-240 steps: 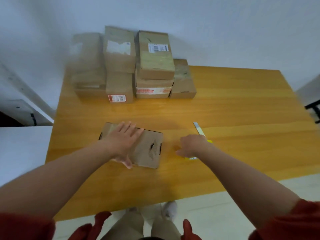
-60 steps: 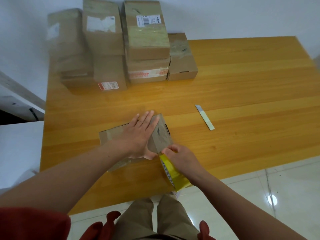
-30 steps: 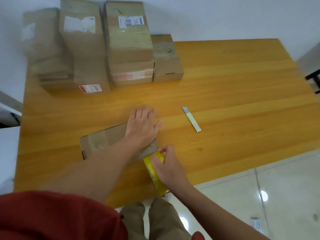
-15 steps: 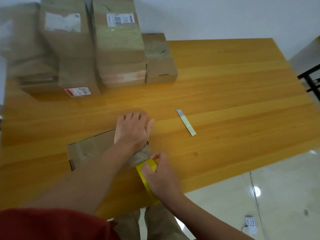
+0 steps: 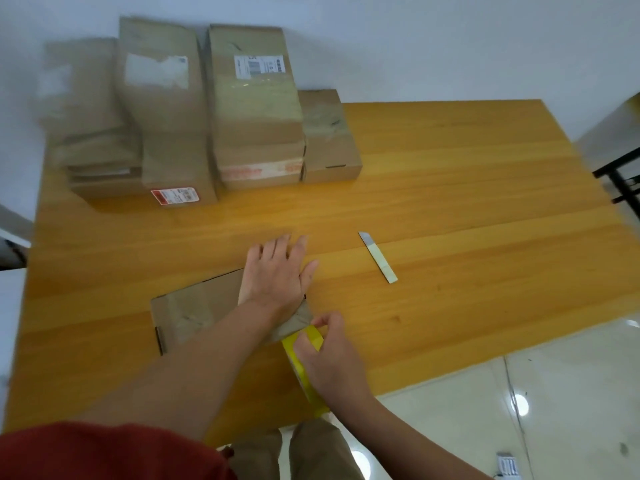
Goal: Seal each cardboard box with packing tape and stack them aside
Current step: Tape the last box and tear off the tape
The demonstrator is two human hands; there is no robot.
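A flat brown cardboard box [image 5: 197,311] lies on the wooden table [image 5: 467,202] near its front edge. My left hand [image 5: 278,271] presses flat on the box's right end, fingers straight and spread. My right hand [image 5: 327,358] grips a yellow roll of packing tape [image 5: 298,363] at the box's near right corner, thumb and fingers pinching at the roll's top. The roll stands on edge and my hand covers most of it.
Several sealed cardboard boxes [image 5: 249,109] are stacked at the table's back left against the white wall. A utility knife blade [image 5: 377,257] lies on the table to the right of my left hand. A dark chair frame [image 5: 620,178] stands at the far right.
My right hand left the knife's spot and brought the yellow tape roll to the box's near right corner. The box was turned and slid leftward under my left hand.
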